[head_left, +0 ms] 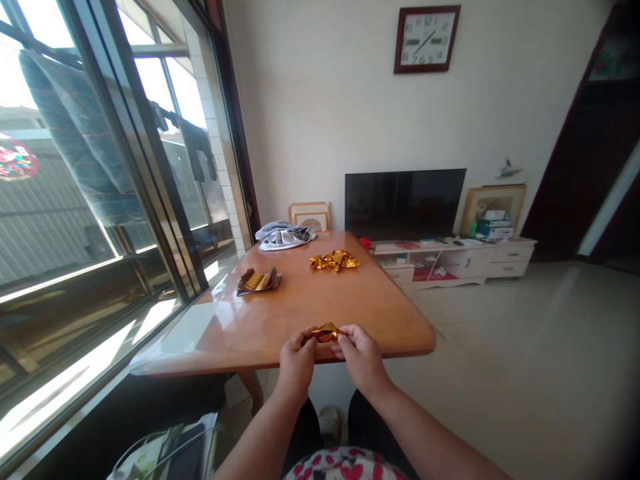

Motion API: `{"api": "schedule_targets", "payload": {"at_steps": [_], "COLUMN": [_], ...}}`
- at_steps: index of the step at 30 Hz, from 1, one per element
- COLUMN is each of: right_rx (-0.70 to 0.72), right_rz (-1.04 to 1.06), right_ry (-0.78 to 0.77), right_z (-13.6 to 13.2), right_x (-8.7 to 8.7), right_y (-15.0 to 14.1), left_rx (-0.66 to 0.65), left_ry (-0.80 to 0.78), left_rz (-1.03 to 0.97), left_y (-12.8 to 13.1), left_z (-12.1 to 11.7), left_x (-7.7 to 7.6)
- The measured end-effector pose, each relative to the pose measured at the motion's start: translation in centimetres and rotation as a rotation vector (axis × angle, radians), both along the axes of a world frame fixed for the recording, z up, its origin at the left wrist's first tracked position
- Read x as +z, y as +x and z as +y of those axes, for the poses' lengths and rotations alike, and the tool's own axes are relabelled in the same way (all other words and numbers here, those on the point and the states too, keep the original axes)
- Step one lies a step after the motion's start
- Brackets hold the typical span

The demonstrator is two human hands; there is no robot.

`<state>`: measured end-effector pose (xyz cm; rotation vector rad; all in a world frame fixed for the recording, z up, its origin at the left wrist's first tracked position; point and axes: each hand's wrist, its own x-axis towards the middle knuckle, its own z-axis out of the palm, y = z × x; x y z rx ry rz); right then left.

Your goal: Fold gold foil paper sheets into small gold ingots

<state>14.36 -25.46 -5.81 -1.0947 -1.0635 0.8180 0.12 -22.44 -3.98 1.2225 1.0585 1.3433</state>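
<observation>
Both my hands meet at the near edge of the wooden table (280,313), pinching a small folded piece of gold foil paper (325,332) between them. My left hand (297,361) grips its left end with closed fingers. My right hand (360,357) grips its right end the same way. Farther out on the table lies a heap of folded gold foil pieces (334,261). To the left of that sits a flat stack of gold foil sheets (257,281).
A grey crumpled cloth (285,235) lies at the table's far end. Large windows run along the left. A TV (404,202) stands on a white low cabinet (465,260) against the far wall, under a wall clock (427,38). Tiled floor lies to the right.
</observation>
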Motion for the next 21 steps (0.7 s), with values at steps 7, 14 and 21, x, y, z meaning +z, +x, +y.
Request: {"api": "schedule_targets", "payload": {"at_steps": [7,14,21], "right_rx": [-0.032,-0.171,-0.198], "right_rz": [-0.114,-0.342,-0.411], "right_ry": [0.009,0.088,0.157], "right_z": [-0.1,-0.3,-0.4], "right_x": [0.3,1.1,1.3], "right_y": [0.4,1.1,1.1], "left_rx": [-0.040,0.007,0.016], "left_ry": [0.000,0.071,0.093], "left_rz": [0.015,0.145,0.206], "left_y": [0.0,-0.4,-0.2], "left_z": [-0.5,-0.2,0.1], "left_x": [0.6,1.0,0.4]}}
